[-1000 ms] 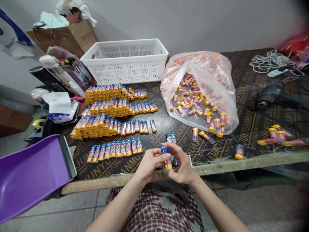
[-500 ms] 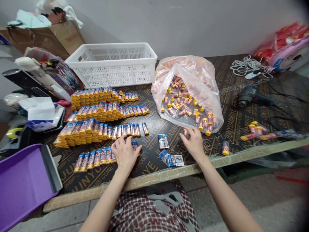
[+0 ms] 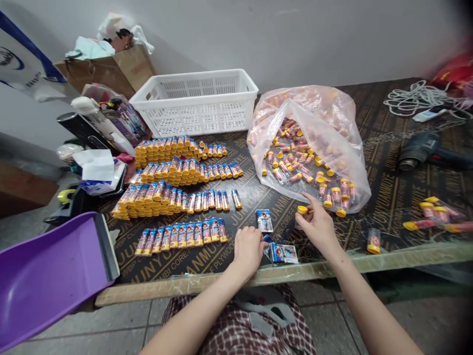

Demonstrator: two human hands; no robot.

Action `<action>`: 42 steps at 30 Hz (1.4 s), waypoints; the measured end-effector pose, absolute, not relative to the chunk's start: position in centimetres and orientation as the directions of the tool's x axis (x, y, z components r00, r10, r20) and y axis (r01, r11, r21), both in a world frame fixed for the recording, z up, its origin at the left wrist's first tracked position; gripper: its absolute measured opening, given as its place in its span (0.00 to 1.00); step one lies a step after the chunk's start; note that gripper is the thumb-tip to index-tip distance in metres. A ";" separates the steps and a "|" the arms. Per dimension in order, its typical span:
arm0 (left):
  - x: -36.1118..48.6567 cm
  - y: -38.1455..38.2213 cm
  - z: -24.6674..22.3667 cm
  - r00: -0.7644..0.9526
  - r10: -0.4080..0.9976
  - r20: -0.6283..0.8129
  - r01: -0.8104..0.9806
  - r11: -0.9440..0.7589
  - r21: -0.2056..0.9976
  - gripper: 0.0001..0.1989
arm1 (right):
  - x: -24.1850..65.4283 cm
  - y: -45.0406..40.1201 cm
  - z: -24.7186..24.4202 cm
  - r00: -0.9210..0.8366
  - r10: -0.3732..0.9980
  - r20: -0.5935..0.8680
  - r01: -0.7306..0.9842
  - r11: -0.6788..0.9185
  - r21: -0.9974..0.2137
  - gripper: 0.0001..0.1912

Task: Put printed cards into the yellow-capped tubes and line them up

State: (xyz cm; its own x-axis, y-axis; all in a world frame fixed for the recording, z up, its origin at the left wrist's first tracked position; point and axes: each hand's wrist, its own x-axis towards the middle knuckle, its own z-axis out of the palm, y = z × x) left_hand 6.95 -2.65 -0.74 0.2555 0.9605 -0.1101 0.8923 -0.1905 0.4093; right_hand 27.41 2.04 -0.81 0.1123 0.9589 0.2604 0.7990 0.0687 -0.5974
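My right hand [image 3: 320, 228] pinches a small clear tube with a yellow cap [image 3: 302, 210], just in front of the open plastic bag [image 3: 327, 140]. Similar tubes with reddish contents fill the bag and spill from its mouth. My left hand [image 3: 247, 250] is closed, knuckles up, at the left edge of several flat blue printed sleeves [image 3: 284, 253]; its thumb touches one, and the fingertips are hidden. Another flat sleeve [image 3: 263, 220] lies just beyond. To the left is a row of sleeved tubes [image 3: 186, 234], with larger stacks [image 3: 148, 195] behind it.
A white basket [image 3: 195, 111] stands behind the stacks. A purple dustpan [image 3: 51, 276] sits at the left edge. On the right lie a heat gun [image 3: 421, 150], a coiled white cable [image 3: 414, 97] and one loose tube [image 3: 373, 240]. The taped table edge [image 3: 155, 287] runs along the front.
My left hand has left the front row of sleeved tubes and moved right to the flat sleeves, its fingers now curled. The right hand still holds its tube. The view has turned left.
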 end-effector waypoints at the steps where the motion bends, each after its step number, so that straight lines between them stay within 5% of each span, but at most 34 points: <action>1: 6.9 -2.7 -0.8 0.266 0.958 -0.102 0.893 -0.206 0.400 0.06 | 27.2 1.4 -0.6 0.122 0.964 0.234 0.741 0.069 -0.667 0.29; 5: 6.7 -3.0 -1.0 0.323 0.945 -0.051 0.894 -0.287 0.343 0.08 | 26.3 -0.7 -0.3 0.090 0.980 0.178 0.584 0.093 -0.807 0.21; 10: 6.5 -3.6 -1.2 0.322 0.944 0.072 0.861 -0.324 0.392 0.07 | 25.2 -2.4 0.0 0.076 0.963 0.257 0.576 0.168 -0.800 0.07; 14: 6.2 -3.9 -0.6 0.169 0.980 0.105 0.680 -0.193 0.708 0.05 | 24.4 -3.7 0.9 0.147 0.953 0.263 0.470 0.167 -0.867 0.07; 18: 4.9 -2.9 0.4 -0.080 0.986 -0.147 0.158 0.158 0.975 0.05 | 23.1 -5.2 2.0 0.188 0.959 0.213 0.270 0.158 -0.950 0.07; 22: 3.2 -1.6 1.2 -0.095 0.916 -0.391 -0.284 0.351 0.892 0.18 | 21.7 -6.4 2.4 0.182 0.968 0.173 0.169 0.143 -0.975 0.11; 26: 2.4 -1.2 1.8 -0.100 0.865 -0.491 -0.445 0.402 0.800 0.19 | 20.7 -7.1 1.9 0.126 0.962 0.243 0.248 0.207 -0.946 0.11; 42: 2.1 -1.6 1.3 -0.260 0.838 -0.480 -0.452 0.334 0.827 0.21 | 19.3 -7.6 1.6 -0.023 0.912 0.410 0.409 0.383 -0.829 0.17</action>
